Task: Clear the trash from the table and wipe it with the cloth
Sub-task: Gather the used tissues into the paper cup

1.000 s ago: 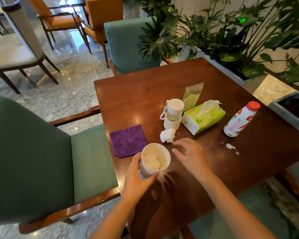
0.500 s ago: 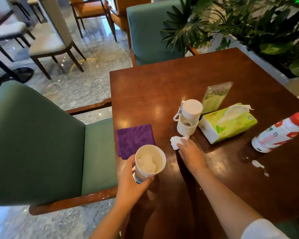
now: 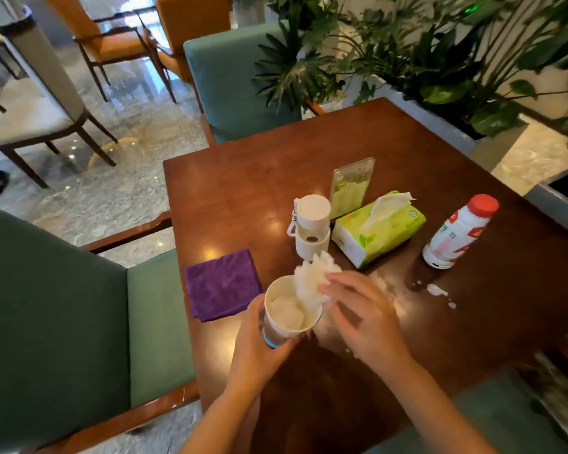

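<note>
My left hand [image 3: 254, 347] grips a white paper cup [image 3: 284, 317] above the near left part of the brown wooden table [image 3: 250, 188]; a crumpled tissue lies inside it. My right hand [image 3: 361, 311] pinches a second crumpled white tissue [image 3: 310, 278] right over the cup's rim. A folded purple cloth [image 3: 223, 284] lies flat on the table just left of the cup. White spilled drops [image 3: 437, 291] sit on the wood near the bottle.
A small white lidded bottle [image 3: 312, 226], a green tissue pack [image 3: 377, 229], a standing phone [image 3: 351, 186] and a red-capped white drink bottle [image 3: 456, 235] stand behind the cup. Green chairs [image 3: 63, 309] flank the table; a planter [image 3: 440, 77] runs along the right.
My right hand has picked the crumpled tissue up off the table and brought it back over the cup. The cup stays in my left hand.
</note>
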`<action>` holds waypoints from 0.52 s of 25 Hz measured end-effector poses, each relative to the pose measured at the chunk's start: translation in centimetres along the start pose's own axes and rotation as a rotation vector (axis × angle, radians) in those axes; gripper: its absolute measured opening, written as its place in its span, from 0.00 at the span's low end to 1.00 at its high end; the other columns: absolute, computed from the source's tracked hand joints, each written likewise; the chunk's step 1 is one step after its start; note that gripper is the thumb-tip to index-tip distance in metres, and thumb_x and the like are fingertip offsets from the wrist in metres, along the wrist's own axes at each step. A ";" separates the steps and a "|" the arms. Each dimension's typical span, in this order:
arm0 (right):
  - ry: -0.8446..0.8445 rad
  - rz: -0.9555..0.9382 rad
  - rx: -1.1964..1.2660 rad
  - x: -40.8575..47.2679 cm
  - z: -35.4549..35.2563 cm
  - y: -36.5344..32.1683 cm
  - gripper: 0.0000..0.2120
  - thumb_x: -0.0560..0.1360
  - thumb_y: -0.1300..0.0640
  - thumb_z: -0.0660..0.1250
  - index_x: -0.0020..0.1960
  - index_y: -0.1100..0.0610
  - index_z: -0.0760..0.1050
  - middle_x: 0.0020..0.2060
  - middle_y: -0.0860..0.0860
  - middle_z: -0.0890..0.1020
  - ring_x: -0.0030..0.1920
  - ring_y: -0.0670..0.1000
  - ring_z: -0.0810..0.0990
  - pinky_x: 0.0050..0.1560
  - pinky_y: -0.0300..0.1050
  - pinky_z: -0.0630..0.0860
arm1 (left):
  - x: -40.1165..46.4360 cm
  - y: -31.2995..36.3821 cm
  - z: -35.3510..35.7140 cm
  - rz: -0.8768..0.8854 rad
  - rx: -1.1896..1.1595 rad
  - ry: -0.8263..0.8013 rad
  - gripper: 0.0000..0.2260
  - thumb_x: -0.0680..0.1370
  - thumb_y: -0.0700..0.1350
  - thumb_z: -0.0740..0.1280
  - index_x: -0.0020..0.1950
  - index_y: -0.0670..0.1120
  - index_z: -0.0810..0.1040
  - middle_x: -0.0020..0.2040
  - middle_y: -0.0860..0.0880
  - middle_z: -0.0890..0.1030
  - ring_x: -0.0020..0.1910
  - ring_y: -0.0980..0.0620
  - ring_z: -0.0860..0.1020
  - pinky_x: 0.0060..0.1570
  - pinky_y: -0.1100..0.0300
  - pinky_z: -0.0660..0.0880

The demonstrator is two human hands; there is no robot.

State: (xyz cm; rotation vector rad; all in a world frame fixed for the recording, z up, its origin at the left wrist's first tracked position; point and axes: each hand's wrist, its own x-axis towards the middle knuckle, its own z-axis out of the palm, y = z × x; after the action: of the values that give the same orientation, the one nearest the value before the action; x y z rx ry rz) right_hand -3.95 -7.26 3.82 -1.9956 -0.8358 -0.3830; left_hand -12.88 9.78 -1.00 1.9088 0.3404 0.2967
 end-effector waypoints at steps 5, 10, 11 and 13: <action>-0.360 0.012 -0.119 -1.5 -3.7 -1.6 0.19 0.76 0.52 0.54 0.61 0.55 0.76 0.63 0.50 0.77 0.66 0.48 0.70 0.71 0.50 0.61 | 0.9 2.4 3.3 0.069 -0.097 -0.110 0.33 0.65 0.55 0.77 0.65 0.61 0.66 0.62 0.59 0.76 0.60 0.54 0.77 0.55 0.56 0.77; -0.473 0.013 -0.322 -1.7 -5.4 -0.5 0.21 0.78 0.47 0.49 0.68 0.48 0.68 0.68 0.44 0.72 0.74 0.44 0.56 0.72 0.65 0.38 | 1.5 3.6 4.9 0.121 -0.070 -0.183 0.32 0.65 0.57 0.76 0.65 0.64 0.65 0.62 0.64 0.74 0.60 0.58 0.75 0.56 0.64 0.75; -0.483 0.026 -0.347 -1.6 -5.8 -0.3 0.20 0.78 0.48 0.50 0.67 0.48 0.69 0.68 0.44 0.72 0.74 0.45 0.57 0.71 0.68 0.38 | 1.6 3.8 5.3 0.122 -0.063 -0.205 0.32 0.65 0.58 0.76 0.65 0.64 0.65 0.62 0.65 0.74 0.61 0.59 0.75 0.57 0.64 0.74; -0.474 0.021 -0.398 -1.5 -6.7 -0.1 0.18 0.78 0.47 0.54 0.66 0.48 0.71 0.66 0.44 0.74 0.73 0.46 0.60 0.70 0.70 0.39 | 1.9 4.2 6.1 0.113 -0.068 -0.236 0.33 0.65 0.58 0.76 0.66 0.64 0.64 0.62 0.66 0.73 0.62 0.60 0.73 0.58 0.65 0.73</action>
State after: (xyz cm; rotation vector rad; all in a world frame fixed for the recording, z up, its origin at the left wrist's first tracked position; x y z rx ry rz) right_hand -4.75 -13.50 6.65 -2.5172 -1.0923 -0.0585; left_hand -8.49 3.78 0.87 1.8758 0.0641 0.1530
